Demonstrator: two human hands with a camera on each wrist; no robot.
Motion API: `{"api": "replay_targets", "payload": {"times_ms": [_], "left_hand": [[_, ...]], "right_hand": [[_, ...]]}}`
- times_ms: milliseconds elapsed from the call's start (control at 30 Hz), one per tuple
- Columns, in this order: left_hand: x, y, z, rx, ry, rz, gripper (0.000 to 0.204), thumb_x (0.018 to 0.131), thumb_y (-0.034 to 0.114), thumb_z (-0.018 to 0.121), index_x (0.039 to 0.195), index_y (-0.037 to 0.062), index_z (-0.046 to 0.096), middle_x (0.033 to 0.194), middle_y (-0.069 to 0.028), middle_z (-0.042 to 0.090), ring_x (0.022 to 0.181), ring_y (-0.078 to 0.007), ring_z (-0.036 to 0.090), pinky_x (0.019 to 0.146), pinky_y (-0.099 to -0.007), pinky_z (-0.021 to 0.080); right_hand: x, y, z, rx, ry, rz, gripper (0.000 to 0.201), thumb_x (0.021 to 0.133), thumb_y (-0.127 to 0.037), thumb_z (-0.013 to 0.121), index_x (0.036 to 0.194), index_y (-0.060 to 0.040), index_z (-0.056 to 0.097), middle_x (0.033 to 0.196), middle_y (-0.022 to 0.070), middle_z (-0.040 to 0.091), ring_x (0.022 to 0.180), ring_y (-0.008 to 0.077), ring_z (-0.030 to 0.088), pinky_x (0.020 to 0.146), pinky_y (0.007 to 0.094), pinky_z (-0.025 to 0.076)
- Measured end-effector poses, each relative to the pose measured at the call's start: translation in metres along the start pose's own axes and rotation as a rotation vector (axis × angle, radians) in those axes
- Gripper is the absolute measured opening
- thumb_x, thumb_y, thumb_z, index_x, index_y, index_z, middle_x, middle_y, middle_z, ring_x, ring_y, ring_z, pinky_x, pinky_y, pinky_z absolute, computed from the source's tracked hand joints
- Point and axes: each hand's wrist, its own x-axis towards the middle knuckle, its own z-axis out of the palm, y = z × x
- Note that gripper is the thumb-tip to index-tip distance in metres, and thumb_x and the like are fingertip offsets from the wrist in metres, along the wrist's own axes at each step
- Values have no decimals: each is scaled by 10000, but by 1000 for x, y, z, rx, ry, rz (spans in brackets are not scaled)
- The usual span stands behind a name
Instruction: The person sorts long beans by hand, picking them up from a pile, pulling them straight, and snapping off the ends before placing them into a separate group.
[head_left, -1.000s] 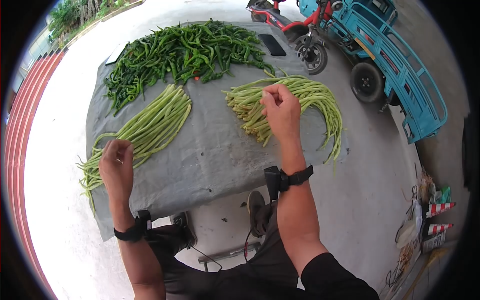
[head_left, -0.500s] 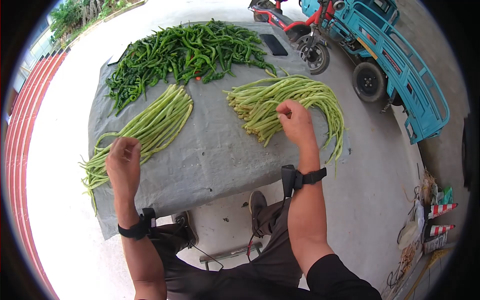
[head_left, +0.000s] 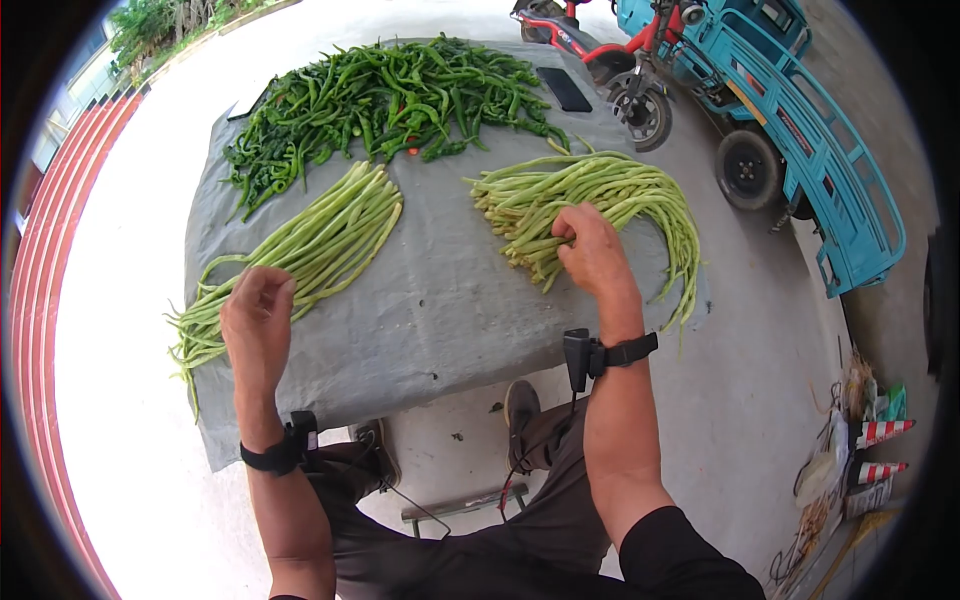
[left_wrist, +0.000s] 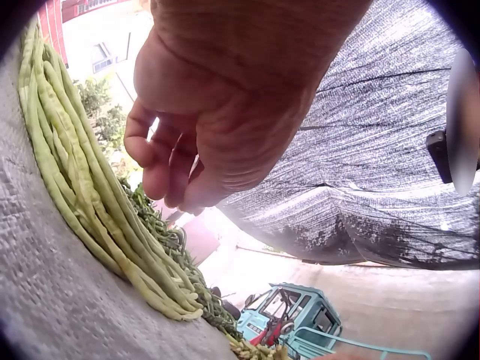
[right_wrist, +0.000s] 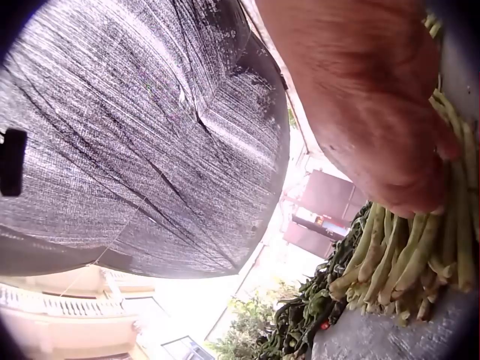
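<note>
Both hands work at a bench (head_left: 440, 300) draped in grey cloth. The right hand (head_left: 592, 250) lies on the right bundle of long beans (head_left: 610, 195), fingers curled into the stalks near their cut ends; whether it actually grips any I cannot tell. The left hand (head_left: 257, 322) hovers with loosely curled fingers, holding nothing, just beside the left bundle of long beans (head_left: 310, 240), which lies slantwise on the cloth. A heap of green peppers (head_left: 390, 95) sits at the far edge. Beyond the bench stand a red scooter (head_left: 600, 50) and a blue cart (head_left: 800, 130).
</note>
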Motion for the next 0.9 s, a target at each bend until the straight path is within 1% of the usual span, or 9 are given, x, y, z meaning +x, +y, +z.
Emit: {"api": "replay_targets", "payload": {"times_ms": [167, 267, 367, 467, 567, 667, 767, 900], "left_hand": [[0, 2, -1, 11, -5, -3, 61, 931, 18, 741, 990, 13, 730, 838, -63, 699, 703, -143, 629, 673, -304, 502], [0, 3, -1, 5, -12, -1, 57, 931, 17, 739, 988, 12, 730, 829, -65, 698, 699, -145, 634, 673, -306, 507], [0, 4, -1, 11, -19, -6, 52, 932, 17, 737, 983, 10, 729, 819, -68, 696, 696, -147, 638, 676, -309, 511], [1, 7, -1, 28, -17, -1, 48, 932, 17, 737, 978, 6, 727, 813, -70, 695, 697, -146, 640, 679, -309, 511], [0, 8, 0, 24, -19, -3, 48, 931, 18, 737, 974, 4, 723, 810, -71, 692, 692, -147, 635, 680, -309, 508], [0, 11, 1, 23, -31, -15, 46, 931, 16, 738, 971, 3, 718, 805, -67, 684, 688, -143, 626, 678, -307, 504], [-1, 15, 2, 13, -29, -5, 45, 929, 1, 738, 966, 1, 713, 797, -61, 671, 688, -135, 616, 672, -299, 498], [-2, 16, 6, -40, -36, 36, 59, 920, -24, 742, 962, -1, 706, 794, -54, 657, 690, -127, 607, 660, -285, 491]], "right_hand": [[0, 0, -3, 3, -16, 10, 219, 791, 71, 709, 952, -48, 619, 987, 150, 590, 1002, 403, 634, 855, 478, 514], [1, -1, -7, 63, -33, 11, 218, 780, 74, 703, 940, -38, 606, 985, 150, 612, 989, 399, 635, 849, 470, 512], [2, 8, -7, 63, -25, -43, 223, 785, 79, 721, 965, -20, 635, 949, 94, 618, 715, 222, 603, 698, 371, 523], [1, -13, -17, 110, -48, 15, 207, 795, 59, 676, 978, -29, 637, 971, 162, 659, 988, 392, 646, 862, 475, 518], [4, -12, -12, 135, -4, -89, 204, 811, 30, 685, 1004, -27, 654, 984, 168, 655, 993, 393, 647, 866, 481, 517], [2, -28, -14, 118, -25, -128, 189, 836, -10, 721, 1014, -19, 660, 986, 178, 647, 993, 400, 645, 867, 489, 512], [2, -51, -15, 77, -80, -82, 186, 860, -51, 755, 1021, -19, 668, 988, 182, 641, 1000, 411, 641, 870, 504, 507], [-1, -79, -16, 55, -50, -198, 176, 877, -71, 765, 1025, -31, 678, 983, 181, 637, 990, 419, 639, 860, 519, 504]]}}
